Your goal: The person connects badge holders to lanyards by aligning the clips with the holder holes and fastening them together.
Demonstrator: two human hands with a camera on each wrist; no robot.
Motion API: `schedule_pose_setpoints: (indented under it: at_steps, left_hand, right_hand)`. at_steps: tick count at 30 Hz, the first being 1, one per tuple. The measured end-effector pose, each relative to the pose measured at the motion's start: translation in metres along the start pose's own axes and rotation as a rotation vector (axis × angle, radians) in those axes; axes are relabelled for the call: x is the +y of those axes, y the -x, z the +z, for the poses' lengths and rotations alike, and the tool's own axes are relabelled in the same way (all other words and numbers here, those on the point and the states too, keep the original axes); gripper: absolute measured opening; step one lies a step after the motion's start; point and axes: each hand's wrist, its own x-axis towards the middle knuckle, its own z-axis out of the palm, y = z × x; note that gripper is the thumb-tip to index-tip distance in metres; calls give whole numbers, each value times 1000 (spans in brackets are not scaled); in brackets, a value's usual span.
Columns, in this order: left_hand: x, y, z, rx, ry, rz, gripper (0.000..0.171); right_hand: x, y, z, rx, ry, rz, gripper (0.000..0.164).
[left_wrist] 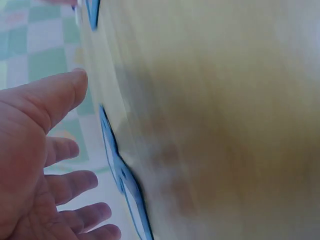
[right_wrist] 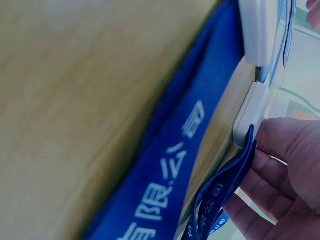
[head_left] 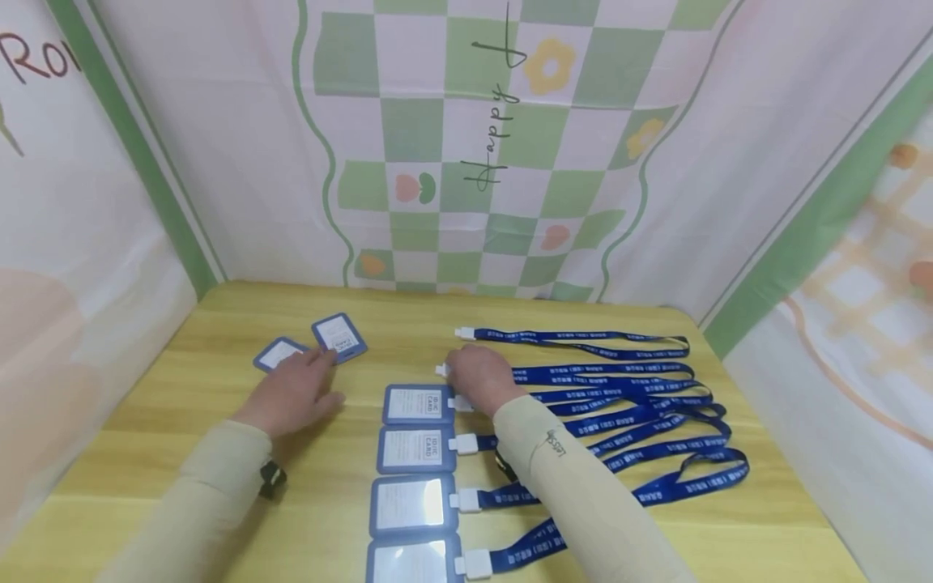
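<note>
My left hand (head_left: 295, 393) reaches over two loose blue-framed card holders at the table's back left. Its fingertips are at the right-hand card holder (head_left: 338, 336) and partly cover the left-hand card holder (head_left: 279, 351). In the left wrist view, the fingers (left_wrist: 72, 187) are spread and loosely bent, the thumb apart. My right hand (head_left: 481, 376) pinches a blue lanyard (head_left: 605, 371) near its end; the white clip (head_left: 440, 370) pokes out past the fingers. In the right wrist view, nearer lanyards and a white clip (right_wrist: 250, 112) partly hide the fingertips.
Several card holders (head_left: 415, 450) form a column at the front middle, each joined to a lanyard by a white clip. Their straps spread rightward under my right forearm. Another lanyard (head_left: 554, 335) lies behind my right hand. A patterned cloth (head_left: 415, 129) hangs behind the wooden table (head_left: 182, 372).
</note>
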Motion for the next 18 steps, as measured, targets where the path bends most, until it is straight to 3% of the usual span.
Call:
schedule_pose_setpoints:
  at_steps: [9, 18]
  left_hand:
    - [-25, 4, 1, -25, 2, -69, 80]
    - [-29, 4, 0, -95, 7, -107, 81]
  right_hand:
    - [0, -1, 3, 1, 8, -3, 14]
    - [0, -1, 4, 2, 14, -3, 14]
